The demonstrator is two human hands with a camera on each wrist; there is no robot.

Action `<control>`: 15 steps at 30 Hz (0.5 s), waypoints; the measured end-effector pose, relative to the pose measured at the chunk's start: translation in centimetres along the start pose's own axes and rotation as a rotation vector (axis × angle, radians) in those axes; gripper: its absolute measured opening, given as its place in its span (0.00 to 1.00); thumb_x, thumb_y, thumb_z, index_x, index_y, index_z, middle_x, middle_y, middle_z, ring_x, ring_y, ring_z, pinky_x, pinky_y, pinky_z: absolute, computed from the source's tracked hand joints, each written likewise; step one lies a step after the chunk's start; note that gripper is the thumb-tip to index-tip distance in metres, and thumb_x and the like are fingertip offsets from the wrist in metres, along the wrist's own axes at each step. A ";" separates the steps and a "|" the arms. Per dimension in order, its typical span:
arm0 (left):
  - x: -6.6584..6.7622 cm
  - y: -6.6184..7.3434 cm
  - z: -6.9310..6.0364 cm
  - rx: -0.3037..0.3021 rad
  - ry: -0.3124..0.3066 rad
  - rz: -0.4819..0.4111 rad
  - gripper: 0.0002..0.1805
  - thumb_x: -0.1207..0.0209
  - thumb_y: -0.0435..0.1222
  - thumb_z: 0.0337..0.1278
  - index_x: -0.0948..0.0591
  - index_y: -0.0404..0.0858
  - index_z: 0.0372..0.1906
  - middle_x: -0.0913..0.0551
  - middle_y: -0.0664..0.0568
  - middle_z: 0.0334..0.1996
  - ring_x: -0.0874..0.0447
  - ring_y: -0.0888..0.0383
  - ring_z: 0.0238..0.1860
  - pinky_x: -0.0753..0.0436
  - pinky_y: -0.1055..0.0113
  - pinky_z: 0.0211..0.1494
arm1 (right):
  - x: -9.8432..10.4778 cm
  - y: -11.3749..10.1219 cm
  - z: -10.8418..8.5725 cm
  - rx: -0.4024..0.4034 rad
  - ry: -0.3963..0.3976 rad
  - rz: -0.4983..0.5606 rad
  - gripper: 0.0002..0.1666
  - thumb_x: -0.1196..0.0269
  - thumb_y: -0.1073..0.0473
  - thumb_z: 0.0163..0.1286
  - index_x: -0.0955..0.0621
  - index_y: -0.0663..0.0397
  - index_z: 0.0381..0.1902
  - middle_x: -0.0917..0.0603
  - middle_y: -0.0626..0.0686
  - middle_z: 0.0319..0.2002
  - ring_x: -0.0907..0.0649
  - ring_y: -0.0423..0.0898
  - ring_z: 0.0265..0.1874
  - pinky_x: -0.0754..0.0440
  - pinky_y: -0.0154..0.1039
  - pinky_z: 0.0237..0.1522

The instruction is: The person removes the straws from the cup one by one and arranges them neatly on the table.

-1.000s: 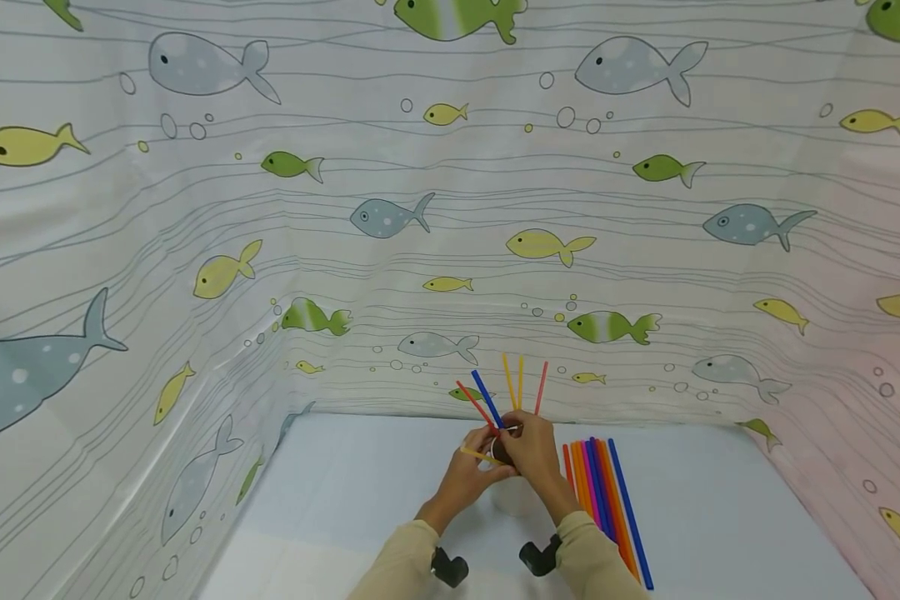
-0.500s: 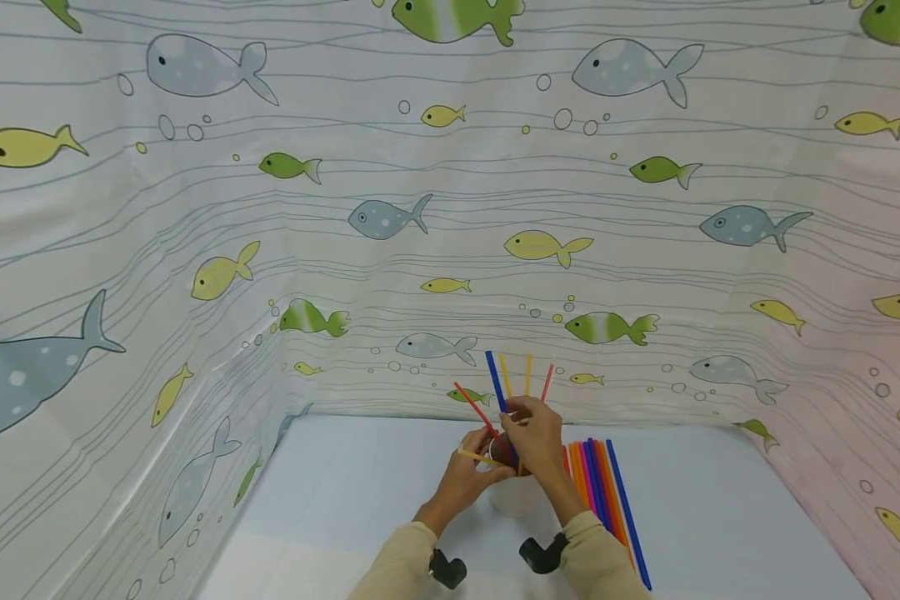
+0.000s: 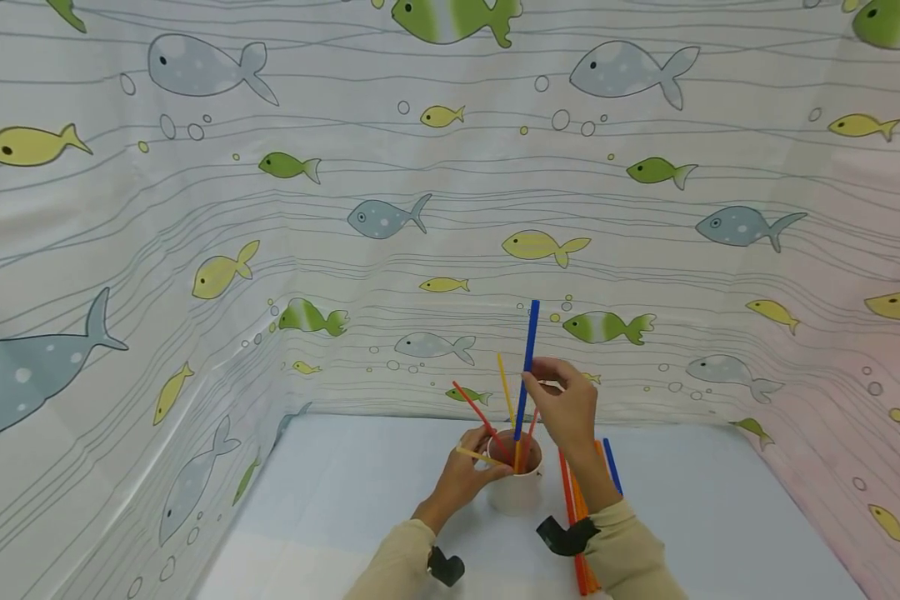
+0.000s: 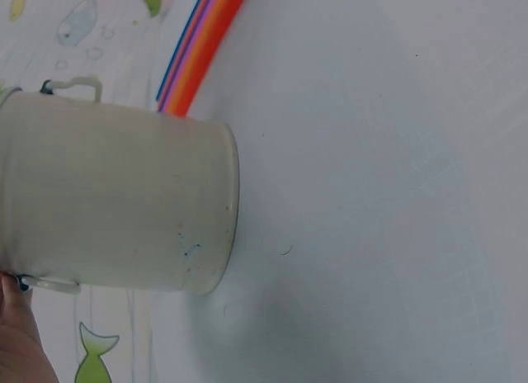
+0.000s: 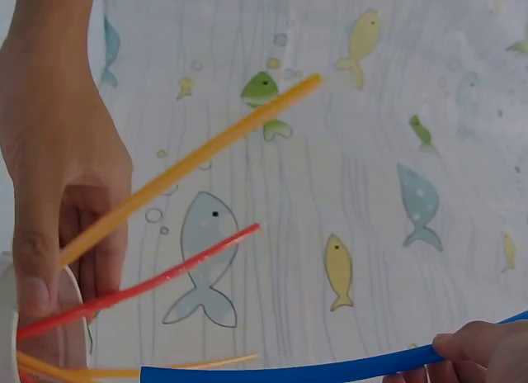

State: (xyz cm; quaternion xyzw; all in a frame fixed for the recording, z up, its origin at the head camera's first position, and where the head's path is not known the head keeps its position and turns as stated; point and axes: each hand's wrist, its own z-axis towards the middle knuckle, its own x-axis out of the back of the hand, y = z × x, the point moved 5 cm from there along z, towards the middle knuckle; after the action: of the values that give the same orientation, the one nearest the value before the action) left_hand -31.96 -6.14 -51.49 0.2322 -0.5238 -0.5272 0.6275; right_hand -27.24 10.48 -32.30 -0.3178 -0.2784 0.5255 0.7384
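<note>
The left hand (image 3: 461, 478) grips the cup (image 3: 515, 497) at its rim, likely to keep it steady, while the right hand's (image 3: 572, 410) fingers pinch a blue straw (image 3: 531, 333) nearly upright above it.

L grip (image 3: 462, 477) low, R grip (image 3: 570, 408) higher, pinching

A booth: fish-print sheeting (image 3: 450, 183) walls this table (image 3: 720, 517).

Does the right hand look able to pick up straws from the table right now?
Probably not yet: the right hand pinches a blue straw near the white cup. Otherwise, nothing appears to block the straws on the table.
</note>
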 end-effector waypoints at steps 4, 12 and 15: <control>0.0 0.0 0.0 0.006 -0.004 -0.006 0.41 0.28 0.42 0.49 0.32 0.46 0.70 0.29 0.50 0.60 0.27 0.52 0.64 0.26 0.61 0.63 | 1.9 1.5 1.2 0.003 0.032 -0.042 0.13 0.31 0.68 0.61 0.16 0.66 0.45 0.14 0.59 0.40 0.15 0.53 0.40 0.17 0.27 0.42; 0.1 0.1 0.1 -0.013 -0.008 -0.019 0.41 0.28 0.41 0.49 0.32 0.42 0.69 0.29 0.49 0.60 0.27 0.52 0.63 0.26 0.61 0.63 | 6.4 5.9 1.7 -0.087 0.090 -0.247 0.14 0.31 0.59 0.64 0.15 0.58 0.46 0.13 0.51 0.40 0.16 0.42 0.39 0.20 0.21 0.42; 0.1 -0.1 0.1 -0.008 -0.009 -0.026 0.41 0.28 0.42 0.48 0.32 0.42 0.69 0.29 0.49 0.60 0.27 0.53 0.63 0.26 0.62 0.64 | 7.8 7.8 1.1 -0.135 0.078 -0.324 0.14 0.31 0.59 0.64 0.15 0.58 0.46 0.13 0.53 0.39 0.16 0.44 0.38 0.23 0.18 0.40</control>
State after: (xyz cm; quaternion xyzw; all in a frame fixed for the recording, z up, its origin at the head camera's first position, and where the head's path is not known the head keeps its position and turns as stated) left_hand -32.13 -6.19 -51.48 0.2339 -0.5215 -0.5385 0.6192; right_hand -30.47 20.05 -36.97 -0.3377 -0.3319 0.3671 0.8006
